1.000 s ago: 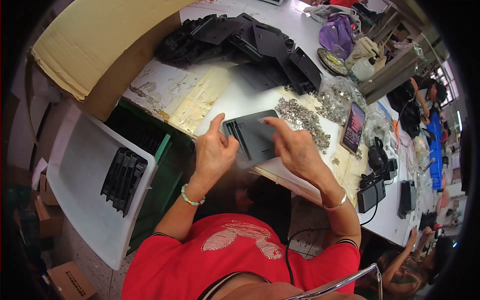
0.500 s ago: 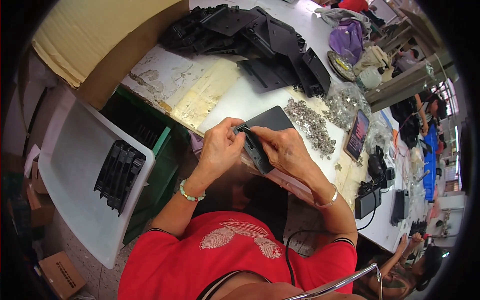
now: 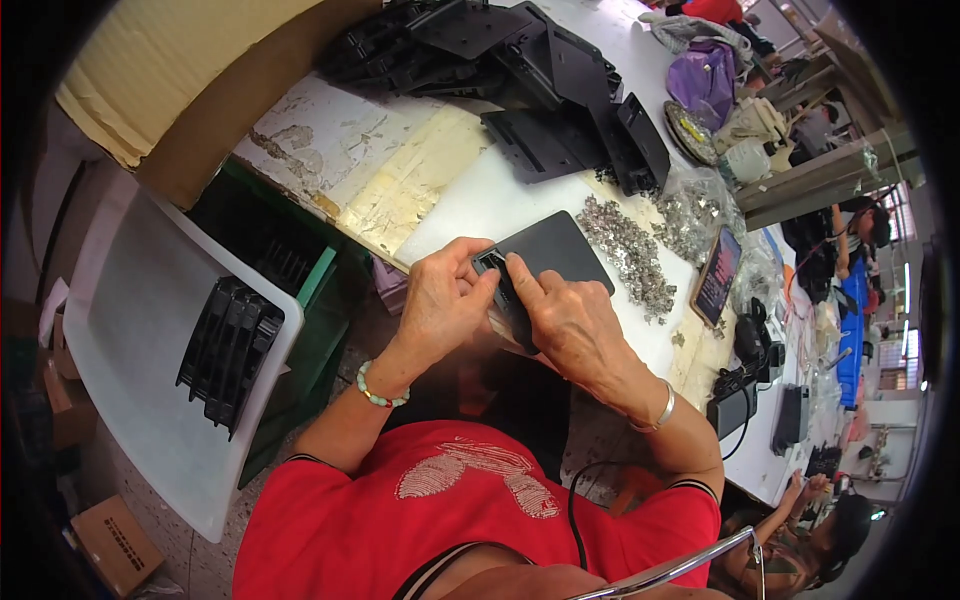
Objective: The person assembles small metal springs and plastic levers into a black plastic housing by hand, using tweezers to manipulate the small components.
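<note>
Black and flat, the plastic panel sits at the table edge. Both the left hand and right hand pinch its near corner, fingers curled shut.

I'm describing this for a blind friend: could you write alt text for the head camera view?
Seen from above, a person's left hand and right hand grip a flat black plastic panel at the edge of a white worktable, beside a heap of small metal parts and stacked black panels.
</note>
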`<control>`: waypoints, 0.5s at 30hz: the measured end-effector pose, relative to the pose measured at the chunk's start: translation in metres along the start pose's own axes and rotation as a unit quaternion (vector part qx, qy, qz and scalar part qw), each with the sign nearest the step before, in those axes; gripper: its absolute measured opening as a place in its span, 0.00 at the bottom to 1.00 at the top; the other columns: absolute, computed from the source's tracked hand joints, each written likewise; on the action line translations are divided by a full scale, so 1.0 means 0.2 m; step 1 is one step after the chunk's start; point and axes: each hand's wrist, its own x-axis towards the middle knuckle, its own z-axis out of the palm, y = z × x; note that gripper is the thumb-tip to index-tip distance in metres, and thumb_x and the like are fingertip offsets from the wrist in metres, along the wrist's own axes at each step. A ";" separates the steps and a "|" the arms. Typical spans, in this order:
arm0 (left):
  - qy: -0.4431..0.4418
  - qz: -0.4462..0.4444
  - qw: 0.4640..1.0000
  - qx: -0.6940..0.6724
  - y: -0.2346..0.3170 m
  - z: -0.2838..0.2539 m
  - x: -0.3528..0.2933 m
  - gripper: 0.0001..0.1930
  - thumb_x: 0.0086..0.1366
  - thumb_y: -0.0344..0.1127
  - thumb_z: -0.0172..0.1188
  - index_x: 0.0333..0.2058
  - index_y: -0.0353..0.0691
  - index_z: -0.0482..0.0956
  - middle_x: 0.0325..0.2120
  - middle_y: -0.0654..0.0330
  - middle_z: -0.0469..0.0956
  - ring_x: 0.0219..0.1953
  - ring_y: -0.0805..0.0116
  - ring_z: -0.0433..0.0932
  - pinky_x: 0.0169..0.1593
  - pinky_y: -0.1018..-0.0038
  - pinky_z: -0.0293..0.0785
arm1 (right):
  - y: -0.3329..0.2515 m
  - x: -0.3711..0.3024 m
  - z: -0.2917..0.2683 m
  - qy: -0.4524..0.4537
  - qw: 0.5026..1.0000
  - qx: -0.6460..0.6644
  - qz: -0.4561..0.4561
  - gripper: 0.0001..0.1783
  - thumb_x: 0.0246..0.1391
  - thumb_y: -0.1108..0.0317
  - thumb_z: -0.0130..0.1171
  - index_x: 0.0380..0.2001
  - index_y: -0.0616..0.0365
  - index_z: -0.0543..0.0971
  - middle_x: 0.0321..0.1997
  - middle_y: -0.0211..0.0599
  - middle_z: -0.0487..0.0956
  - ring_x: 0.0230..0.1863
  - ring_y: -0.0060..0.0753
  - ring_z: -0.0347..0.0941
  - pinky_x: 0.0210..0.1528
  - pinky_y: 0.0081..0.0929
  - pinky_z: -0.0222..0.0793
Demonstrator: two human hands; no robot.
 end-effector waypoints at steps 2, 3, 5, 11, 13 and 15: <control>0.005 0.014 1.000 0.024 -0.01 0.01 -0.01 0.18 0.66 0.23 0.60 0.55 0.24 0.73 0.20 0.60 0.77 0.15 0.77 0.76 0.14 0.83 0.65 | -0.01 0.01 -0.02 -0.017 1.000 -0.015 -0.011 0.27 0.53 0.69 0.58 0.55 0.72 0.72 0.23 0.46 0.78 0.21 0.45 0.79 0.22 0.36 0.74; 0.008 0.023 0.999 0.033 -0.02 0.01 -0.01 0.20 0.66 0.22 0.60 0.56 0.24 0.73 0.20 0.60 0.77 0.15 0.77 0.76 0.15 0.83 0.65 | -0.01 0.02 -0.03 -0.033 0.999 -0.031 -0.021 0.26 0.54 0.68 0.57 0.53 0.75 0.72 0.23 0.47 0.78 0.21 0.44 0.79 0.22 0.35 0.74; 0.011 0.030 0.999 0.041 -0.03 0.01 0.00 0.21 0.65 0.22 0.61 0.57 0.24 0.72 0.20 0.61 0.77 0.16 0.77 0.76 0.16 0.83 0.65 | -0.02 0.04 -0.05 -0.046 0.998 -0.029 -0.023 0.24 0.54 0.68 0.58 0.51 0.76 0.72 0.22 0.47 0.78 0.20 0.44 0.79 0.21 0.35 0.75; 0.015 0.078 0.995 0.054 -0.11 0.00 0.01 0.21 0.65 0.21 0.61 0.57 0.24 0.74 0.20 0.63 0.76 0.16 0.79 0.75 0.17 0.82 0.66 | -0.04 0.12 -0.12 -0.060 0.995 -0.036 -0.064 0.17 0.52 0.68 0.60 0.38 0.75 0.76 0.19 0.46 0.77 0.20 0.44 0.80 0.20 0.34 0.75; 0.017 0.078 0.994 0.076 -0.09 0.01 0.01 0.21 0.65 0.20 0.60 0.57 0.25 0.74 0.19 0.64 0.75 0.17 0.80 0.74 0.17 0.81 0.67 | -0.02 0.13 -0.13 -0.065 0.992 -0.067 -0.083 0.16 0.52 0.68 0.60 0.35 0.74 0.77 0.18 0.45 0.77 0.21 0.43 0.80 0.21 0.34 0.76; 0.034 0.073 0.995 0.054 -0.09 0.02 0.01 0.20 0.61 0.22 0.63 0.53 0.26 0.77 0.18 0.62 0.76 0.17 0.80 0.73 0.20 0.79 0.67 | -0.03 0.14 -0.14 -0.080 0.992 -0.036 -0.090 0.13 0.52 0.69 0.59 0.31 0.74 0.78 0.18 0.46 0.77 0.21 0.43 0.80 0.22 0.33 0.77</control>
